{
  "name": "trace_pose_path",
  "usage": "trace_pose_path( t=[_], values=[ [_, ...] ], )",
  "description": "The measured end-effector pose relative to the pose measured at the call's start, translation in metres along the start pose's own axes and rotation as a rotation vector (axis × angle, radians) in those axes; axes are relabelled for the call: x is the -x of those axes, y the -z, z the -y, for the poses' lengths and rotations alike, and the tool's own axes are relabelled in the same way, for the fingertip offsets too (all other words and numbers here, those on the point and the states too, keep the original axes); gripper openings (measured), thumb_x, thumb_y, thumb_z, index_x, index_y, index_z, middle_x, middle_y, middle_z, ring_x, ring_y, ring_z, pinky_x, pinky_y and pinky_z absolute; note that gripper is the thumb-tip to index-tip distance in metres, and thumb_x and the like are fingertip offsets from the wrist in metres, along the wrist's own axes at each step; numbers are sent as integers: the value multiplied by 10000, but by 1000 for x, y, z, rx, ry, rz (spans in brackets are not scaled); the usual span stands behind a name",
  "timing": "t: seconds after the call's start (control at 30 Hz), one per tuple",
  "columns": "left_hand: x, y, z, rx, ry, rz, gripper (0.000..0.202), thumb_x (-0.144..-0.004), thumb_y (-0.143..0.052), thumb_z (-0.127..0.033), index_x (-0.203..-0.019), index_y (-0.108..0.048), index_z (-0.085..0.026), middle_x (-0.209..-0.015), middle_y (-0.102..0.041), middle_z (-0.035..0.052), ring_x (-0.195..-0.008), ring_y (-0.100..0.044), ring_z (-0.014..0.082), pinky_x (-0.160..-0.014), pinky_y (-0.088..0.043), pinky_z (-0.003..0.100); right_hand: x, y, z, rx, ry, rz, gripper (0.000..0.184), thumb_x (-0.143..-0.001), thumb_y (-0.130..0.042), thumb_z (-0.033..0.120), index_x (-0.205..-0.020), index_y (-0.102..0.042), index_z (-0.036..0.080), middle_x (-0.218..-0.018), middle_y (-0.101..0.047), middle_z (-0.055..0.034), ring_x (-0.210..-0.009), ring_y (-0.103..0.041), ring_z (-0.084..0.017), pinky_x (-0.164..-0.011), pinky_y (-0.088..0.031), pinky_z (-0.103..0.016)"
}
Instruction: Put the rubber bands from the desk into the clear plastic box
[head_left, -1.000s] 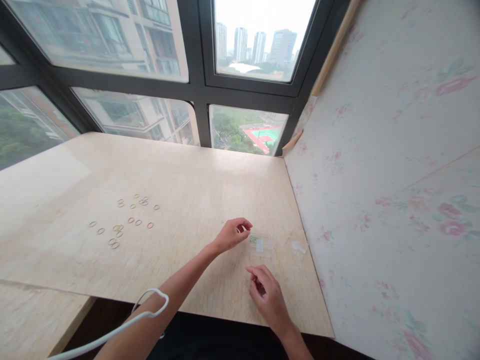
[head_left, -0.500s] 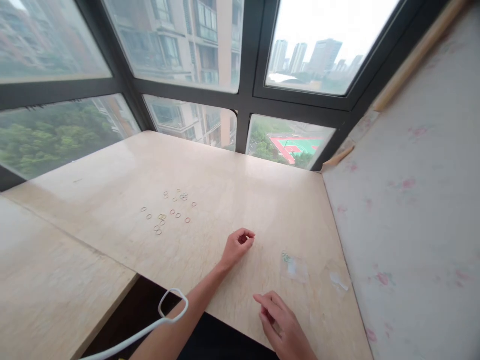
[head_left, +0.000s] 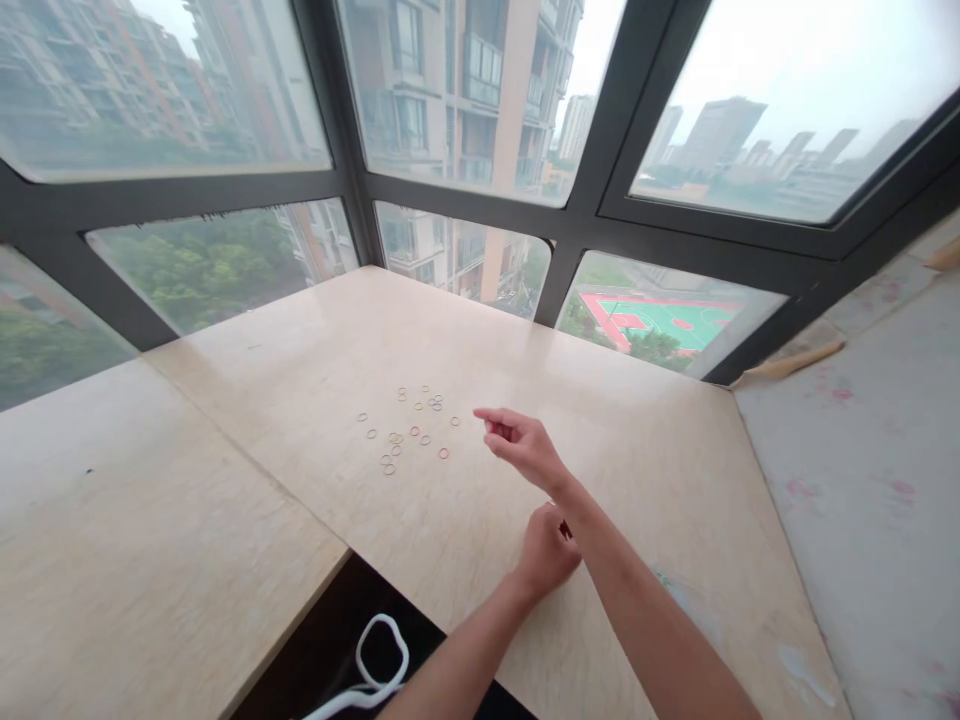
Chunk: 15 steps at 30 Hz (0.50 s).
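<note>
My right hand [head_left: 521,445] reaches over the table, index finger stretched out and thumb held a little apart, with nothing visible between them. Its fingertips are just right of a loose group of small thin rings [head_left: 425,440], mostly pale with a couple of red ones, lying flat on the table. Nearer to me, my left hand [head_left: 549,552] rests low by the tabletop with fingers curled in. My right forearm partly covers it, and what it holds, if anything, is hidden.
A clear plastic bag [head_left: 694,605] with green bits lies partly behind my right forearm. A whitish scrap [head_left: 806,675] is at the lower right. A white looped cable [head_left: 382,655] hangs by the table's front gap. Windows and a papered wall [head_left: 885,520] border the tabletop.
The view has swung left. My right hand has moved forward and left, crossing over my left arm toward the rings. The left hand stays closed, now partly covered.
</note>
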<state>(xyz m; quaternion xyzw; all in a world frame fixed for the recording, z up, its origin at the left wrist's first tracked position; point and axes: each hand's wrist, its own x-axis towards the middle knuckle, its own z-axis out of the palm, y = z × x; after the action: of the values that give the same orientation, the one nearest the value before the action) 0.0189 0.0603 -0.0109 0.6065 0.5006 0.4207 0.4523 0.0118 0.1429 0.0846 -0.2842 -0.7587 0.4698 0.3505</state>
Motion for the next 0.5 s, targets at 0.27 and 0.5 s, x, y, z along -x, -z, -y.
trace_pose_path(
  t=[0.27, 0.5],
  values=[
    [6, -6, -4, 19, 38, -176, 206, -752, -587, -310, -641, -552, -140, -719, -644, 69, -728, -555, 202, -630, -436, 296, -121, -58, -65, 390, -96, 122, 503, -737, -502, 1, -1225, -565, 104, -1055, -653, -78, -686, -550, -99, -741, -495, -287],
    [14, 4, -15, 78, 113, -155, 186, -730, -625, -326, -689, -563, -155, -854, -686, 117, -860, -594, 273, -800, -478, 396, -153, -79, -85, 731, -144, 250, 246, -890, -614, 246, -1118, -597, 155, -1129, -611, -69, -1023, -590, -218, -884, -483, -437]
  ],
)
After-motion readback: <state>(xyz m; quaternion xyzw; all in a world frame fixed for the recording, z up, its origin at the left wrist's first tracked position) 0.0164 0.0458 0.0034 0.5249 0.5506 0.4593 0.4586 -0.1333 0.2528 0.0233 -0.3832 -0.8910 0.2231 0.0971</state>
